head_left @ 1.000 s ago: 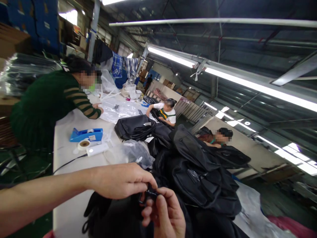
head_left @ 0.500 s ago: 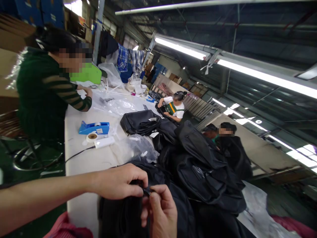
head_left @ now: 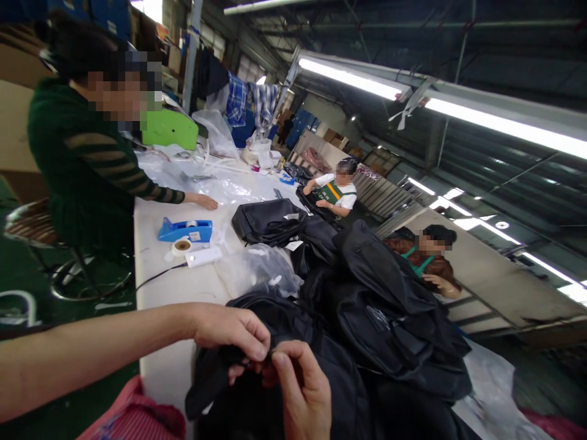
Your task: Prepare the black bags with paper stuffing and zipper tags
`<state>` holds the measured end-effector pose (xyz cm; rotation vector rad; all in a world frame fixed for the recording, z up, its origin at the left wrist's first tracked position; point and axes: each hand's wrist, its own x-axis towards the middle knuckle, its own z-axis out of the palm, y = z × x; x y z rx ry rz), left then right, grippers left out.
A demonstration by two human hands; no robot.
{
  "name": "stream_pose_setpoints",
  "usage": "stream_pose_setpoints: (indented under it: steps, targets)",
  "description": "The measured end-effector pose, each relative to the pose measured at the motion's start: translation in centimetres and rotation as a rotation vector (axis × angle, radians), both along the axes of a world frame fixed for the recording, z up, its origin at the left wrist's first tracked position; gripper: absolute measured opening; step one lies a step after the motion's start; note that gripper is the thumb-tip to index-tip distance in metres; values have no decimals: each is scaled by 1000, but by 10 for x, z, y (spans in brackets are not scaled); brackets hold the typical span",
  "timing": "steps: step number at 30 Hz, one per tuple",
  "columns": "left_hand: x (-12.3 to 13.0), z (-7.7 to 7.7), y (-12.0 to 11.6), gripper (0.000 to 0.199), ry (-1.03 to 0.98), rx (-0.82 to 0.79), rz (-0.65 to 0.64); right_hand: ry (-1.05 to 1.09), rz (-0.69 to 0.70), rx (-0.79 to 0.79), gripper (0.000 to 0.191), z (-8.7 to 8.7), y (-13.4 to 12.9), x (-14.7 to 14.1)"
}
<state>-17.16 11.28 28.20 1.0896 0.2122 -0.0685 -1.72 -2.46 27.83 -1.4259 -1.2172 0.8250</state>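
Observation:
A black backpack (head_left: 284, 373) lies on the near end of a long white table (head_left: 160, 293), right in front of me. My left hand (head_left: 229, 333) pinches a small black part of the backpack between thumb and fingers. My right hand (head_left: 300, 391) meets it from below and pinches the same spot. The small part itself is mostly hidden by my fingers. Behind it is a pile of more black backpacks (head_left: 385, 305).
A blue tape dispenser (head_left: 186, 230), a tape roll (head_left: 181, 246) and a white box (head_left: 203, 256) lie mid-table, beside a clear plastic bag (head_left: 261, 272). A person in a green sweater (head_left: 87, 165) leans on the table's left side. Two other workers (head_left: 337, 192) sit on the right.
The view has shifted so the table sits further right. My hands stayed pinched together on the backpack, dropping slightly lower. The person in green straightened and reached a hand onto the table.

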Motion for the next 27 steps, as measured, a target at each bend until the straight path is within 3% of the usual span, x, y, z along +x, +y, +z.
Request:
stream_pose_setpoints:
  steps: [7,12,15,18,20,24,27]
  targets:
    - [3,-20,-14,33,73,-195,2,245,-140,-223,46,9,3,-14]
    - [7,-38,-18,24,-52,-437,-20,223,-128,-221,41,8,5,-15]
    - [8,-34,-15,12,-188,-609,79,224,-93,-219,34,2,4,-14]
    - [12,-26,-11,12,-319,-707,239,309,71,-266,26,-1,5,-20]
    - [17,-25,-10,14,-350,-760,348,333,139,-280,34,-2,6,-27]
    - [28,-30,-11,12,-360,-842,549,339,119,-276,48,-5,6,-32]
    - [28,-31,-13,13,-369,-787,534,347,99,-244,48,-12,5,-27]
